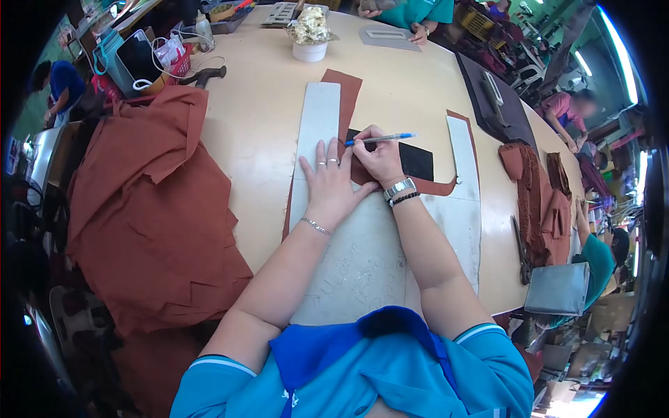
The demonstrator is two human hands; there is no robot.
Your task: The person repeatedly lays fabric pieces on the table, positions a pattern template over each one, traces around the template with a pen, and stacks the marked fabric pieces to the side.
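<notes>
My left hand (329, 182) lies with fingers spread on a large pale grey pattern template (355, 272), pressing near its inner cut-out edge. Pinched in my right hand (380, 161) is a blue and clear pen (398, 136), its tip beside my left fingers at that edge. Beneath the template is a reddish-brown sheet of material (346, 90), showing along the cut-out and the outer edges. Inside the cut-out a black rectangular piece (417, 163) lies partly behind my right hand. Handwritten marks cover the template's lower part.
Reddish-brown material (153, 216) is heaped at the left, below a hammer (203, 76). A white tub (309, 51) stands at the back. Scissors (520, 251) and brown pieces (540, 209) lie right, near a dark sheet (488, 97). Another person's hand (419, 33) is across the table.
</notes>
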